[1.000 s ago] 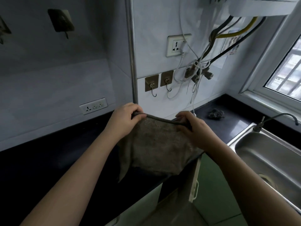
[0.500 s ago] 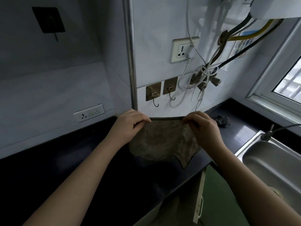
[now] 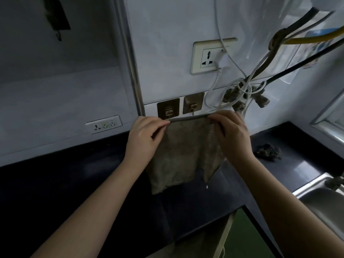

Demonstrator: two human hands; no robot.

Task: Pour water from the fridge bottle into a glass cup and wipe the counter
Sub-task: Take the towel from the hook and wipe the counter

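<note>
Left hand (image 3: 144, 139): top left corner of the cloth is pinched between curled fingers and thumb; held up in front of the wall.
Right hand (image 3: 230, 135): top right corner of the cloth is pinched, fingers curled over the hem.
Cloth (image 3: 183, 155): grey-brown, held stretched between both hands by its upper hem, the rest hanging down above the counter; hem is level with the two wall hooks, whether it touches them cannot be told.
Counter (image 3: 74, 183): dark, L-shaped, seen below and behind the cloth.
Wall hooks (image 3: 168, 110): two brass-coloured plates side by side on the wall, just behind the hem; lower ends hidden by the cloth.
Socket (image 3: 211, 55): on the wall above the hooks, white plug inserted, white cables hanging down.
Scrubber (image 3: 268, 151): dark clump lying on the counter, right of the right hand.
Sink (image 3: 323, 200): steel, at far right edge, partly seen.
</note>
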